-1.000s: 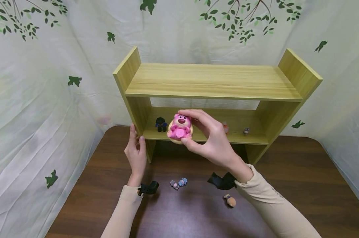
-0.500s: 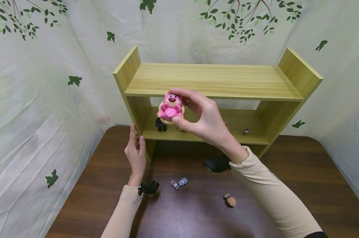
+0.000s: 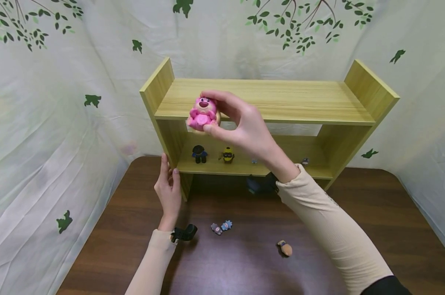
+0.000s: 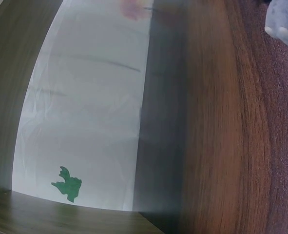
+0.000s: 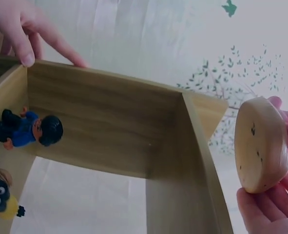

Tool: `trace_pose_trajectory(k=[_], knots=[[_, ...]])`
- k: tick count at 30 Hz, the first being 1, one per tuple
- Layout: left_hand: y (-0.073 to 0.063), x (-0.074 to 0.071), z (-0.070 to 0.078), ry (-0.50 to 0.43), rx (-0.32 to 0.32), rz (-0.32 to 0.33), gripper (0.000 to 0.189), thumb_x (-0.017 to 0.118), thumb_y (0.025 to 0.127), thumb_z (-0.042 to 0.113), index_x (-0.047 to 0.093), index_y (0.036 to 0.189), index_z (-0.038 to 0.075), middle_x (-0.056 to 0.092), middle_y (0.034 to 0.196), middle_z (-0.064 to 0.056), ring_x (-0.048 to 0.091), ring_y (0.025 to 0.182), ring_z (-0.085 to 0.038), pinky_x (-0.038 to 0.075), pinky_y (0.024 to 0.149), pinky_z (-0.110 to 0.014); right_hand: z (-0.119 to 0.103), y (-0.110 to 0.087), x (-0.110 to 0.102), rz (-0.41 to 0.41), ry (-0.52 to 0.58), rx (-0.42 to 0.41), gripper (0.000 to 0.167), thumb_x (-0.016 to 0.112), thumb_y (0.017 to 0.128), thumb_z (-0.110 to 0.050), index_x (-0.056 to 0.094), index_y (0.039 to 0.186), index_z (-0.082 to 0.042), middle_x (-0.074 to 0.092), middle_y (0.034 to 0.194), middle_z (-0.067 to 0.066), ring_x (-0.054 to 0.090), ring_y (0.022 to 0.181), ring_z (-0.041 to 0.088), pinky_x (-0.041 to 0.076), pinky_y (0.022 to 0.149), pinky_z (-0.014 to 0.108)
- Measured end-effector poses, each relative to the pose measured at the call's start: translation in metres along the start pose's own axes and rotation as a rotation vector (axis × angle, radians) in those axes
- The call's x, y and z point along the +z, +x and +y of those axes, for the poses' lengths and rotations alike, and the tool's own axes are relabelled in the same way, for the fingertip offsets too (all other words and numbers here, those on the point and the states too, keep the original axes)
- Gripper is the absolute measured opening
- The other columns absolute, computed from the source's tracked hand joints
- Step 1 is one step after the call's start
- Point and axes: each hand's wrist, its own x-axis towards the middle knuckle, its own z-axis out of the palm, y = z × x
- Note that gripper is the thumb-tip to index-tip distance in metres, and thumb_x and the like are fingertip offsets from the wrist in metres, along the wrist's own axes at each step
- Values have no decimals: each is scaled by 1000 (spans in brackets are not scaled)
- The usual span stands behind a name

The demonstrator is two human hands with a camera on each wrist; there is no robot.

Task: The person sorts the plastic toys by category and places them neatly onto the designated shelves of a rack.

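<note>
A pink bear figurine (image 3: pixel 203 114) with a cream-coloured back is pinched between the thumb and fingers of my right hand (image 3: pixel 246 125). In the head view it overlaps the upper board's front left edge. The right wrist camera sees the figurine's smooth back (image 5: pixel 261 146) from behind. My left hand (image 3: pixel 168 190) holds the left side panel of the wooden shelf (image 3: pixel 266 100), thumb at its front edge and fingers along the outside. On the middle board stand a dark-haired figurine (image 3: pixel 199 154) in blue and a yellow minion figurine (image 3: pixel 227 155).
Two small grey and blue figurines (image 3: pixel 221 227) lie on the brown table (image 3: pixel 226 270), with an orange-brown toy (image 3: pixel 285 248) to their right. A small figurine (image 3: pixel 305 162) stands at the middle board's right end. Behind the shelf hangs a leaf-print cloth (image 3: pixel 222 45).
My right hand has raised the pink bear figurine up and leftward, from before the middle board to the upper board's height. The minion figurine has come into view. My left hand stays put.
</note>
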Motion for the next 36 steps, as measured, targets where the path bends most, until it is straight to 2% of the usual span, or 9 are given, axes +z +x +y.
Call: trace_pose_trajectory(k=[6,10,15,18,22,29,36], knots=[[0,1,-3,-4,14,16,59,56,92,-7,41,146,9,66,107,-19,62,85,-28,44,73,-11,4,13,0,-19,14,67,53,72,82,3,51,131,9,55,129,16,52,119,14,39,100,28],[0,2,0,0,18,16,58,55,91,-11,41,145,4,64,111,-23,61,84,-30,43,72,-10,7,21,1,-21,7,104,53,72,83,0,51,131,8,55,128,15,54,117,13,39,99,26],[4,0,24,8,13,12,56,53,91,-12,41,144,1,61,117,-25,61,86,-29,43,72,-10,8,32,1,-28,10,142,53,73,83,-1,51,131,7,56,128,15,54,117,13,39,99,24],[5,-2,35,10,14,14,58,54,91,-12,41,145,4,62,116,-25,61,88,-26,42,73,-9,7,38,2,-34,27,178,55,73,82,1,50,132,7,54,130,16,53,118,13,38,98,22],[5,-3,38,10,14,18,59,54,90,-12,41,145,5,62,116,-25,61,87,-24,42,73,-9,7,46,2,-40,33,198,57,73,82,2,49,133,6,53,132,17,53,119,15,38,98,20],[6,-3,39,18,0,4,52,54,91,-11,42,141,-4,60,121,-24,61,90,-24,42,74,-10,12,58,2,-49,36,229,55,72,82,3,49,132,8,54,130,17,55,116,15,40,96,19],[6,-3,40,12,7,13,55,55,89,-14,42,142,-2,58,124,-23,61,90,-20,43,73,-11,14,65,2,-55,19,283,56,73,81,3,50,132,7,55,129,15,55,115,14,40,94,18]])
